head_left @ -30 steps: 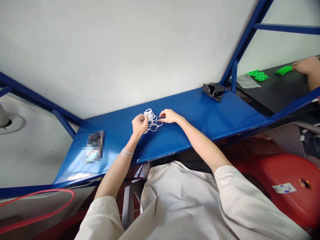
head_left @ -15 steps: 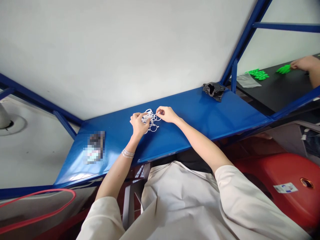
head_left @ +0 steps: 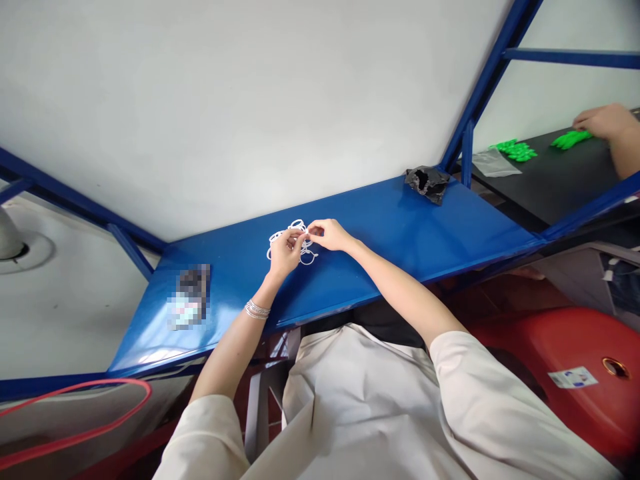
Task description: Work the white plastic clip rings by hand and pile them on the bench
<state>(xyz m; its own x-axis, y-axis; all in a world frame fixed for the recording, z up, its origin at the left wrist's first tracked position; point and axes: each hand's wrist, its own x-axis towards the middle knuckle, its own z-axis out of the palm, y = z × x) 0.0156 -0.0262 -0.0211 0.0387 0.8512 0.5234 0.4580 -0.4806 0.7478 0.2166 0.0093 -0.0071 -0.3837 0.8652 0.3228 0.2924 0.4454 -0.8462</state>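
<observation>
Several thin white plastic rings (head_left: 309, 257) lie in a loose cluster on the blue table (head_left: 370, 227), partly covered by my hands. Over the cluster's left part, my left hand (head_left: 287, 251) has its thumb and fingers closed in a pinch on a white ring. From the right comes my right hand (head_left: 329, 235), thumb and forefinger pinched on white ring material at the same spot. The fingertips of both hands nearly meet there. Just which part of the ring each one grips is too small to make out.
A crumpled black plastic bag (head_left: 427, 183) sits at the table's far right corner. Toward the left end lies a blurred-out item (head_left: 189, 297). Past the blue frame, a co-worker's hand (head_left: 607, 122) is over green pieces (head_left: 570, 139) on a black table. A red chair (head_left: 560, 347) stands at right.
My hands have come together, the right moving slightly left and the left now closed in a pinch. Rings have shifted leftward. The co-worker's hand has moved a little left and up.
</observation>
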